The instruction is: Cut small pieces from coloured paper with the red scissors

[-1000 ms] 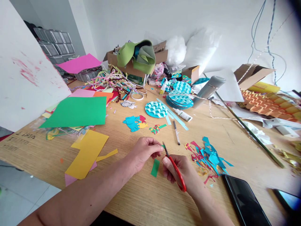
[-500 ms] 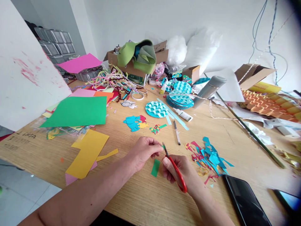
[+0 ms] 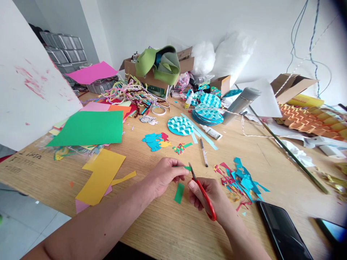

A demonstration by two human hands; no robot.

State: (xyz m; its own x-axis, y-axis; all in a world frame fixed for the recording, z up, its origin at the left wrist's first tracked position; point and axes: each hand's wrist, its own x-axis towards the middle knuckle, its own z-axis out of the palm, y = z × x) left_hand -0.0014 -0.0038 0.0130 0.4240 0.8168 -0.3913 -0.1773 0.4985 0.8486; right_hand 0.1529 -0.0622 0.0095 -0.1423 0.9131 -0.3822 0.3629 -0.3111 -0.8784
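My left hand (image 3: 167, 174) pinches a small green paper strip (image 3: 187, 168), whose end sticks out past the fingertips. Red-handled scissors (image 3: 205, 198) are in my right hand (image 3: 207, 195), their blades pointing up and away at the strip's free end. Below my left fingers a green paper rectangle (image 3: 179, 193) lies on the table. Further off are blue, red and yellow paper fish (image 3: 153, 142) and a little heap of coloured paper bits (image 3: 179, 148) beside a narrow green strip.
A wavy-patterned blue disc (image 3: 180, 125), a pen (image 3: 204, 153) and a glue bottle (image 3: 211, 132) lie beyond my hands. Paper scraps (image 3: 242, 180) and a phone (image 3: 283, 229) are on the right. Green (image 3: 89, 128) and yellow sheets (image 3: 101, 177) lie on the left.
More of the green strip now shows beyond my left fingertips. The scissors and my right hand have shifted slightly to the right.
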